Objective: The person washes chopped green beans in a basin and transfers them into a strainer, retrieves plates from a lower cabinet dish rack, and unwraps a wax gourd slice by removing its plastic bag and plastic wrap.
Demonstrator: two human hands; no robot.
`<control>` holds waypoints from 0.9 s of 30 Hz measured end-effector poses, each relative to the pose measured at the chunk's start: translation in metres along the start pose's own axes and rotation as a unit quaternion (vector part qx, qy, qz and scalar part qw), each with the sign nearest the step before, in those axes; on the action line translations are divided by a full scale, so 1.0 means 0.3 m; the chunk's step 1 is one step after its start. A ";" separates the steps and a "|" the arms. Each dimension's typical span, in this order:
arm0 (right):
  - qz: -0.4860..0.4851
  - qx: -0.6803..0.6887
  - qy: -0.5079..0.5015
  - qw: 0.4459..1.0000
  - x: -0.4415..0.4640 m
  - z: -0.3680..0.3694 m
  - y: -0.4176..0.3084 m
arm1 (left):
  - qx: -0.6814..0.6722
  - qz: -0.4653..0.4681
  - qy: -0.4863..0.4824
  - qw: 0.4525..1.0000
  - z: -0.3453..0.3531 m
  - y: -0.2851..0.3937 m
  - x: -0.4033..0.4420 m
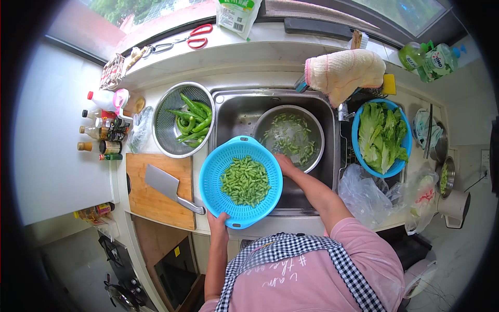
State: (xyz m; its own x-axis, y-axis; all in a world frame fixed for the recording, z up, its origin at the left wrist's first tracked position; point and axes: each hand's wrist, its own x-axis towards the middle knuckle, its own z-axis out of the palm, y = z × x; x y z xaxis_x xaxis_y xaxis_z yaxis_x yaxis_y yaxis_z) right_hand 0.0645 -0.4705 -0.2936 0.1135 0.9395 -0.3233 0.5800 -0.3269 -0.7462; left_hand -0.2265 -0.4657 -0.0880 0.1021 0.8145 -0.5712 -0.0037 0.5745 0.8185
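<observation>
A blue plastic colander holds a heap of small cut green pieces. My left hand grips its lower left rim, thumb on top. On the colander's right side, my right hand is closed at the rim, its fingers partly hidden. The colander is held over the left edge of the steel sink. In the sink stands a round metal basin of water with more green pieces floating in it.
Left of the sink are a steel colander of green peppers and a cutting board with a cleaver. To the right, a blue basket holds lettuce, beside plastic bags. A towel hangs over the faucet.
</observation>
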 end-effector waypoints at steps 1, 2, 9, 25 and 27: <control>-0.014 0.033 0.009 0.999 0.008 0.007 0.023 | 0.000 0.000 -0.001 1.000 0.004 0.001 -0.002; -0.028 0.065 0.018 0.997 0.012 0.012 0.048 | -0.001 0.001 -0.003 1.000 0.009 0.003 -0.003; -0.030 0.064 0.278 0.958 0.003 -0.130 0.189 | 0.003 0.003 -0.010 1.000 0.021 -0.027 0.024; -0.212 0.055 0.090 0.972 -0.245 -0.315 -0.619 | -0.014 0.026 -0.030 0.999 0.131 -0.046 0.061; -0.145 0.170 0.139 0.965 -0.221 -0.368 -0.549 | -0.013 0.007 -0.023 1.000 0.095 -0.051 0.049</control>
State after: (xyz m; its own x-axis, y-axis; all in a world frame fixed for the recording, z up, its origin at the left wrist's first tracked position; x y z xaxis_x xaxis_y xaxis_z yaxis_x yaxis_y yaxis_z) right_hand 0.0506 -0.4677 -0.0851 0.2258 0.9723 0.0606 0.3261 -0.0168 -0.9452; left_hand -0.1965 -0.4647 -0.1071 0.1482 0.8181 -0.5557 -0.0315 0.5655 0.8241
